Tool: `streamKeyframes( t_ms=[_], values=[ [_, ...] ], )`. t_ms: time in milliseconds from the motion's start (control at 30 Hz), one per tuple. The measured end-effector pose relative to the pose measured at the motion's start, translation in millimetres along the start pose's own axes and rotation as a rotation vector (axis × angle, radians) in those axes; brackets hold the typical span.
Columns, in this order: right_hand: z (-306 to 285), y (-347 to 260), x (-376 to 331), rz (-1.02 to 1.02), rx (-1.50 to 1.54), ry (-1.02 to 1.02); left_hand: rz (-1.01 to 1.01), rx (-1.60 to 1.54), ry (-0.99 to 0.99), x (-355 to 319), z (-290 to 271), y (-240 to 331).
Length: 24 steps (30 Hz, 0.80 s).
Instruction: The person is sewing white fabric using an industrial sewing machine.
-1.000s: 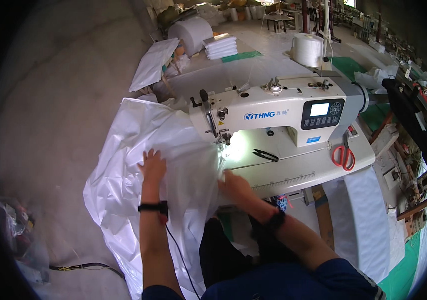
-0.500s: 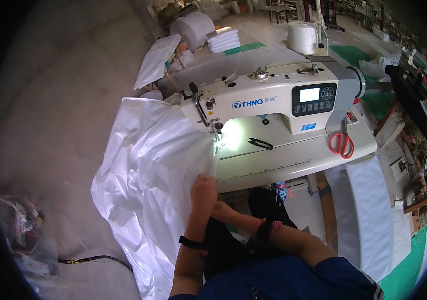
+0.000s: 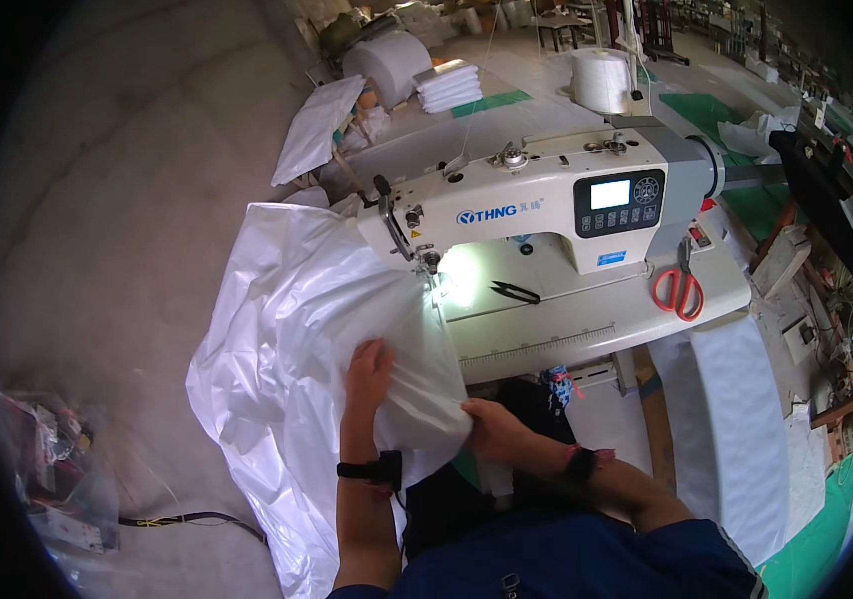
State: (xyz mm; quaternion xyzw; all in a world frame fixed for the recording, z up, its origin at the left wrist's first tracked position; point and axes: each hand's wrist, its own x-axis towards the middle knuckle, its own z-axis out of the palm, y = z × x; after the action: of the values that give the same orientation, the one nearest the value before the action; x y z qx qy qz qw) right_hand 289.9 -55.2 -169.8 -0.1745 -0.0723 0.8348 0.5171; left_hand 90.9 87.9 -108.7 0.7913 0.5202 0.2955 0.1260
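A large white plastic sheet [image 3: 287, 329], glossy and wrinkled, spreads left of the sewing machine [image 3: 506, 215] and hangs down toward my lap. One edge of it runs under the lit needle area [image 3: 433, 275]. My left hand [image 3: 369, 373] lies on the sheet's upper face, its fingers stretched out. Lower and to the right, my right hand [image 3: 496, 431] pinches the sheet's near corner, pulling that side fairly smooth. Black thread snips [image 3: 515, 292] rest on the machine bed, and red-handled scissors [image 3: 679, 290] lie farther right.
A white thread cone [image 3: 601, 82] stands behind the machine. Beyond it are a big white roll [image 3: 387, 66] and stacked folded white sheets [image 3: 447, 87]. White material [image 3: 726, 429] hangs at the right of the table. A dark cable [image 3: 192, 517] crosses the floor at left.
My hands were close together at the sheet's edge. The left has moved up and left onto the sheet; the right has come out rightward with the corner, spreading the sheet between them.
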Motion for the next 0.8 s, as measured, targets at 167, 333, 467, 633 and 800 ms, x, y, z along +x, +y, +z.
streamKeyframes(
  t_ms=[167, 333, 467, 633, 800],
  values=[
    [-29, -16, -1, 0.068, -0.445, 0.186, 0.021, 0.07, -0.074, 32, 30, 25],
    [-42, -5, 1, -0.013, -0.616, 0.139, 0.198, 0.179, 0.048, 74, 98, 51],
    [-36, -4, 5, 0.016, -0.707, 0.209, 0.286, 0.145, 0.191, 70, 112, 34],
    [-19, 4, 36, 0.025, -0.677, 0.146, 0.358, 0.162, 0.096, 85, 91, 16],
    [1, 0, 43, 0.093, -0.653, 0.198, 0.233, 0.325, 0.018, 72, 87, 31]
  ],
)
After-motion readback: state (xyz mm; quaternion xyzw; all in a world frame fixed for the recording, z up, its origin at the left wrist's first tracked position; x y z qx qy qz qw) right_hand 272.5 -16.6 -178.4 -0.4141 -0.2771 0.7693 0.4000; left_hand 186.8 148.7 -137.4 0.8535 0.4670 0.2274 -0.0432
